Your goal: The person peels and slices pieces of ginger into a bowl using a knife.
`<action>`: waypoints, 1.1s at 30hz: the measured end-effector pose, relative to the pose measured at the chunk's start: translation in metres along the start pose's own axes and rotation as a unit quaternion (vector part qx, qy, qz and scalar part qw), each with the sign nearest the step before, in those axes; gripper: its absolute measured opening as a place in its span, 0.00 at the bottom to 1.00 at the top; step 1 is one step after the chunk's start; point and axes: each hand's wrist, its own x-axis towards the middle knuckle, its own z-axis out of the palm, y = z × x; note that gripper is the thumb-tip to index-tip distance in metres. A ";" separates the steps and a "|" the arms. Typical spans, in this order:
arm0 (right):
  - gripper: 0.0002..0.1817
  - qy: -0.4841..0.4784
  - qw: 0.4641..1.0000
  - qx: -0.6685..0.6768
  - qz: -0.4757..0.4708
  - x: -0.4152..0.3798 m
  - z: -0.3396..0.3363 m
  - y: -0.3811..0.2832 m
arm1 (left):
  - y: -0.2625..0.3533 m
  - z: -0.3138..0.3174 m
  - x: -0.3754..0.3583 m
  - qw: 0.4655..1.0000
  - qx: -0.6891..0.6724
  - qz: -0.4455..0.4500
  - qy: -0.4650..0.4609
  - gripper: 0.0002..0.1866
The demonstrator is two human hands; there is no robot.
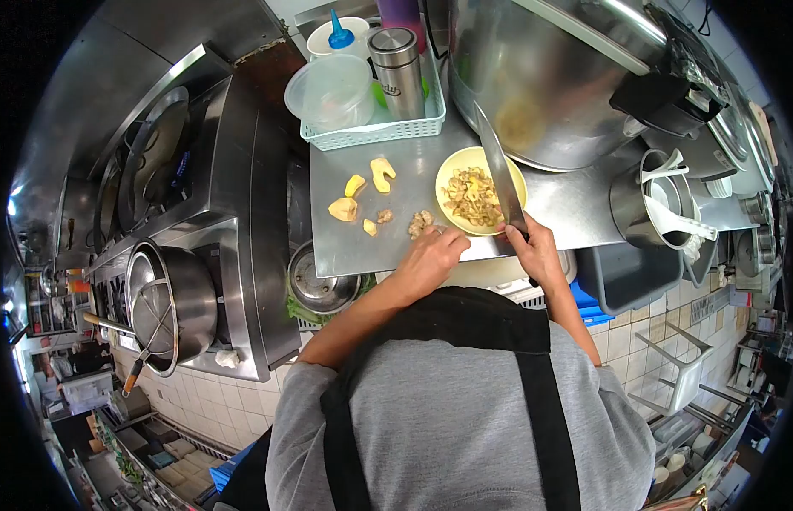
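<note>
My right hand [534,247] is wrapped round the handle of a large knife [500,170], whose blade points up and away over the right side of a yellow bowl [453,162]. Chopped pale-brown pieces [471,198] lie in the bowl. My left hand [432,257] is at the bowl's lower left, fingers curled together, beside a knobbly piece of ginger [420,223]; whether it grips anything is hidden. Peeled yellow ginger pieces [383,174] and smaller lumps lie farther left on the steel table [396,158].
A light-blue basket [375,134] with a steel flask [398,75] and plastic tubs stands at the back left. Behind the bowl rises a large steel pot [533,85]. A smaller pot [632,210] with utensils is at right, a grey bin [631,277] below. The stove [235,196] is left.
</note>
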 end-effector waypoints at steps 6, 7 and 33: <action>0.08 -0.060 0.998 -0.004 0.013 -0.014 0.010 0.000 | -0.011 -0.020 0.012 0.993 -0.065 -0.051 0.080 0.10; 0.08 -0.079 0.995 0.030 0.047 -0.016 0.010 -0.003 | -0.019 -0.024 0.008 0.992 -0.053 -0.071 0.094 0.11; 0.33 -0.079 0.989 0.049 -0.113 -0.008 0.024 -0.079 | 0.002 -0.040 0.010 0.519 -0.769 -0.327 0.181 0.17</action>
